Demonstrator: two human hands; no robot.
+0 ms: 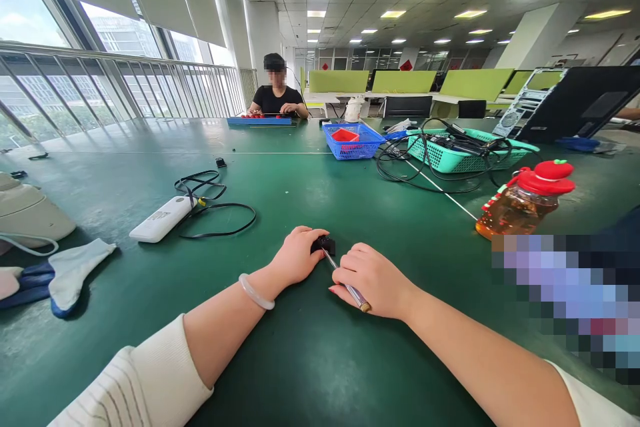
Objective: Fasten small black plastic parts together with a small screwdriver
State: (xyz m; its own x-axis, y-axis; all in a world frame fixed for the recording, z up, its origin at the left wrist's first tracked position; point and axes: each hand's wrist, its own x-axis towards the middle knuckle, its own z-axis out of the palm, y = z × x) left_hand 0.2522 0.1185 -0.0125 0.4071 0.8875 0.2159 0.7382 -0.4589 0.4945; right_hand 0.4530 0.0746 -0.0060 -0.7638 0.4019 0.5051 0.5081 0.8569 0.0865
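My left hand [299, 255] is closed on a small black block-like part [327, 244] resting on the green table [320, 360]. The part's exact kind is too small to tell, and my fingers cover its left side. In my right hand [373, 278] is a slim metal tool [356, 295] like a screwdriver or brush, with a tan end pointing toward me. Its far tip reaches the black part beside my left thumb. The fingers of my right hand wrap round the shaft.
A white power bank [163, 219] with a black cable lies to the left, near gloves [80, 273]. Farther off stand a blue basket [355, 150] and a green basket [453, 159] of cables. A red-lidded bottle [525, 203] stands right. Across the table sits a person [277, 99].
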